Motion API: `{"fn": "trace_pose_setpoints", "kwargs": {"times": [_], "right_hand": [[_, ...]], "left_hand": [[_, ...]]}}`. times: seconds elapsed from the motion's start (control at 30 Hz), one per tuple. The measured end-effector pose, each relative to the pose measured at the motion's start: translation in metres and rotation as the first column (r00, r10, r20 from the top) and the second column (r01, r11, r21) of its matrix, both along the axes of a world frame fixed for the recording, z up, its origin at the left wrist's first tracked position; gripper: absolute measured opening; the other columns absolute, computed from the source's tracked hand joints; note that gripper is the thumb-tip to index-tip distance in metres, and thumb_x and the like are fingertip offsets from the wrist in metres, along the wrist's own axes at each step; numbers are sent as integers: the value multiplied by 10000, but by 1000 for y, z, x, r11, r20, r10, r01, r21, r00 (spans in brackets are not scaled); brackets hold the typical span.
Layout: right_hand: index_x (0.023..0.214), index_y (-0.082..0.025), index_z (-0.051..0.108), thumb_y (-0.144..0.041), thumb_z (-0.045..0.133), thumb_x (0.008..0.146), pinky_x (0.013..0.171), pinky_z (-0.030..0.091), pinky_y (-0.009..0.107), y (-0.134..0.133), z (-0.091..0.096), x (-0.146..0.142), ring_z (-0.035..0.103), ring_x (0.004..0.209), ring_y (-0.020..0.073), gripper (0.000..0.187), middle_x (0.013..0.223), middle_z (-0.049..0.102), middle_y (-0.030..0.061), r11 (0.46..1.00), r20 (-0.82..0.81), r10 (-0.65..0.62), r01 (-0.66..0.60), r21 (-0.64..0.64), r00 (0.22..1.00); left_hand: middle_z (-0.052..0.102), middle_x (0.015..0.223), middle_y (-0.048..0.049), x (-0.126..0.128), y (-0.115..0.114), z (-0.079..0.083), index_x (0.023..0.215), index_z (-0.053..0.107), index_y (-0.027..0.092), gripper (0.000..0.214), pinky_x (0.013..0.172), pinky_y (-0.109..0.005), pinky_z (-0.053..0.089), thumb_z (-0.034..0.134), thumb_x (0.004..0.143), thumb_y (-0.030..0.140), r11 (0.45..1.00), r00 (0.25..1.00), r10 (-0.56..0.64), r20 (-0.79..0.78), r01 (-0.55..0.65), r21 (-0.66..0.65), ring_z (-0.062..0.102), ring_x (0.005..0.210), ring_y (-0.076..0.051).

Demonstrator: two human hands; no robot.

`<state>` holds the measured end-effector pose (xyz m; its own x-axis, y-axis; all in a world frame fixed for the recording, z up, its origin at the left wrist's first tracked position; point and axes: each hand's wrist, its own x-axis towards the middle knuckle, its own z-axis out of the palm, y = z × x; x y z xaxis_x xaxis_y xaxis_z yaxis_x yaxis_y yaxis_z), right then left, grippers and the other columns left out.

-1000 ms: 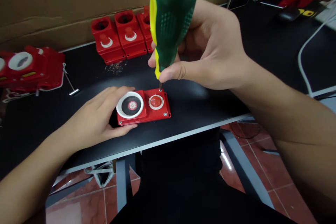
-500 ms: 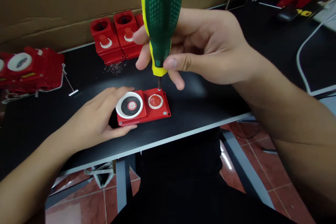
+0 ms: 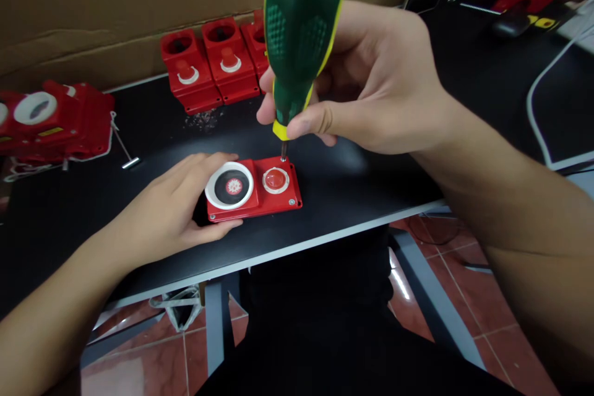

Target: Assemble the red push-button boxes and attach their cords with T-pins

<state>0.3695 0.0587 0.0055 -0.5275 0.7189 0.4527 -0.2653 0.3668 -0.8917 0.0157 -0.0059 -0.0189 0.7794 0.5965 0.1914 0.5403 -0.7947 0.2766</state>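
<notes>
A red box-shaped device [image 3: 260, 203] lies on the black table, with a white-ringed black round part at its left and a red dome [image 3: 275, 179] at its right. My left hand [image 3: 185, 198] grips its left end, fingers behind and thumb along the front edge. In my right hand [image 3: 371, 80] is a green and yellow screwdriver [image 3: 299, 43], pinched near the bottom of its handle. The shaft points down, and its tip meets a screw [image 3: 283, 159] at the device's far right corner. Another screw [image 3: 291, 202] sits at the near right corner.
Several red housings [image 3: 195, 83] stand along the cardboard wall at the back, with dark crumbs [image 3: 204, 119] before them. More red devices [image 3: 69, 117] are stacked at left beside a small metal T-shaped tool [image 3: 130, 163]. A white cable [image 3: 531, 96] runs along the right.
The screwdriver handle has swung to the right and turned, and the fingers of my right hand have curled in closer around it. My left hand and the device stay in place.
</notes>
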Motion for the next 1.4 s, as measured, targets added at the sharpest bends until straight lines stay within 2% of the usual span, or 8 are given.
{"fn": "trace_pose_setpoints", "kwargs": {"times": [0.1,0.23,0.4,0.53,0.7,1.07,1.27,1.4], "right_hand": [[994,-285,710,-240,1176,731,639,647,257,1,-7,-3,801,832,172,536,1010,782,-58,998,-89,-48,52,46,995],[1015,-270,716,-202,1118,815,787,689,246,-1,-13,-5,843,953,158,454,1054,791,-66,993,-79,-93,99,68,992],[988,-261,732,-212,1129,886,534,549,198,1,-6,-1,708,704,75,412,1080,844,-72,988,-90,9,5,154,996],[1175,-291,859,-273,1010,1080,562,649,189,-6,7,9,849,825,112,180,1256,937,-75,997,65,10,-15,79,998],[1338,-308,926,-271,894,1160,570,705,210,-11,10,16,901,837,138,184,1373,978,-69,993,59,70,-75,86,996],[1028,-352,852,-272,1105,1006,646,745,225,-10,7,8,976,1080,222,267,1184,957,-50,994,33,-38,35,101,999],[961,-354,732,-417,1236,849,855,844,297,1,1,9,920,940,203,521,1006,832,-100,955,53,-179,160,249,982],[942,-336,695,-378,1249,814,758,810,288,5,-2,6,871,862,182,570,1003,808,-98,951,6,-182,174,257,983]], "left_hand": [[812,1696,-181,0,0,0,1878,527,262,714,1311,-527,737,666,1323,690,1000,1000,5,-13,-5,-5,852,1513,-397],[814,1686,-187,2,1,0,1844,543,228,695,1317,-499,728,606,1352,714,1000,1000,-2,-24,2,6,845,1529,-381],[823,1661,-183,3,0,2,1844,560,203,721,1294,-498,737,594,1355,731,1000,1000,-1,-31,1,4,850,1496,-372],[816,1679,-201,1,-2,1,1830,563,157,744,1308,-496,727,547,1370,742,1000,999,11,-37,-10,22,845,1503,-359],[802,1705,-214,1,-2,0,1855,543,161,748,1320,-532,731,574,1365,726,1000,999,12,-37,-12,15,839,1524,-379],[799,1705,-212,2,0,1,1858,542,178,703,1331,-530,720,636,1352,658,1000,1000,-14,-22,14,-9,832,1530,-382],[815,1665,-169,3,0,0,1870,557,229,693,1283,-502,739,686,1320,631,1000,1000,-17,-12,17,-21,849,1463,-365],[820,1646,-170,3,1,0,1850,558,226,693,1261,-497,751,598,1351,706,1000,1000,-23,-19,24,2,860,1452,-360]]}}
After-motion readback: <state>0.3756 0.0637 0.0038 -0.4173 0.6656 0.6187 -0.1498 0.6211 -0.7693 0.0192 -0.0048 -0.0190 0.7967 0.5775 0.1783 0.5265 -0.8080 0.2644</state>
